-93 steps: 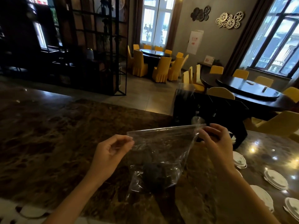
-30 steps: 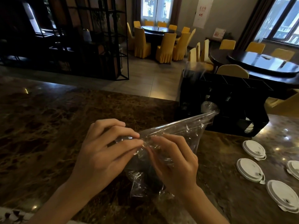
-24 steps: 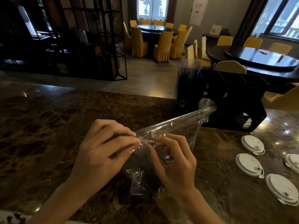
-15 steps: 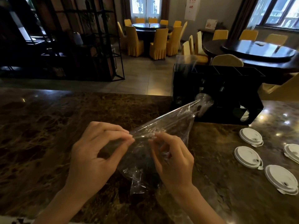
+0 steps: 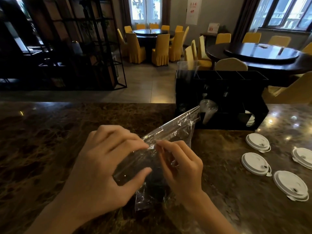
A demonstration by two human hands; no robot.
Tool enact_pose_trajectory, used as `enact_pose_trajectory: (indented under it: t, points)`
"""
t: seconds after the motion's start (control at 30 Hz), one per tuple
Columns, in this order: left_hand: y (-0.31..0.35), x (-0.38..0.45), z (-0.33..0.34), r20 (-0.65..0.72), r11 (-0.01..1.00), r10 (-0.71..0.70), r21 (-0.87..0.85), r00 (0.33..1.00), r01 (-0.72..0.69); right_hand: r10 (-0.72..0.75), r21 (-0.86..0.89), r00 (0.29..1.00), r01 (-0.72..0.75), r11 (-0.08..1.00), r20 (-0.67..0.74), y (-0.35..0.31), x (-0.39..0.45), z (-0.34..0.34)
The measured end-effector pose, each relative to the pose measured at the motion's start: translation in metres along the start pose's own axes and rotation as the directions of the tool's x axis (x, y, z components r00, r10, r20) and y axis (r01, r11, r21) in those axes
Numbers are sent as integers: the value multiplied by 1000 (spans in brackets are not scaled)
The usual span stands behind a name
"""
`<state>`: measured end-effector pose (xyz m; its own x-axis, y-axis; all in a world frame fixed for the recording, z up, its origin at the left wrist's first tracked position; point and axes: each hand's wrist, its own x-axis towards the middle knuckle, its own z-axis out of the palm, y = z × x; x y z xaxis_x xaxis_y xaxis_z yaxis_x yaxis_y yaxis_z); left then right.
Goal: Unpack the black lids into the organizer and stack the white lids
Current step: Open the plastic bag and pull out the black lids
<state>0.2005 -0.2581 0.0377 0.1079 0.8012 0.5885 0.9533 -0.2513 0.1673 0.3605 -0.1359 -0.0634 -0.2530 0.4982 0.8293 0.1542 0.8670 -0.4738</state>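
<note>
A clear plastic bag lies on the dark marble counter in front of me, with black lids dimly visible inside its lower end. My left hand pinches the bag's top edge from the left. My right hand pinches the same edge from the right, fingertips almost touching the left hand's. Several white lids lie loose on the counter to the right. The black organizer stands at the counter's far edge, behind the bag.
Clear cups poke out of the organizer's front openings. Beyond the counter is a dining room with round dark tables, yellow-covered chairs and a black metal shelf frame at left.
Both hands came together on the bag's top edge and now pull it apart slightly. The bag has sunk lower toward the counter. The view has tilted down.
</note>
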Motion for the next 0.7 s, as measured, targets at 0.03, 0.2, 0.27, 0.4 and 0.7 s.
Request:
enact_pose_trajectory:
  t: [0.03,0.2,0.27,0.4,0.7]
  points:
    - [2,7,-1,52,996,29,82,998,-33,0,-2,1000,0,1000,10,0,0,0]
    - [7,31,1,145,956,83,267,986,-120,15,10,1000,-14,1000,-19,-1,2,1]
    - [7,34,3,150,972,42,223,988,-75,46,23,998,-45,999,-50,-1,2,1]
    - [8,35,7,112,995,-71,82,991,62,90,4,992,-91,996,-84,2,1,1]
    - [12,41,4,43,975,-177,-130,983,182,119,0,989,-119,993,-89,7,-1,-1]
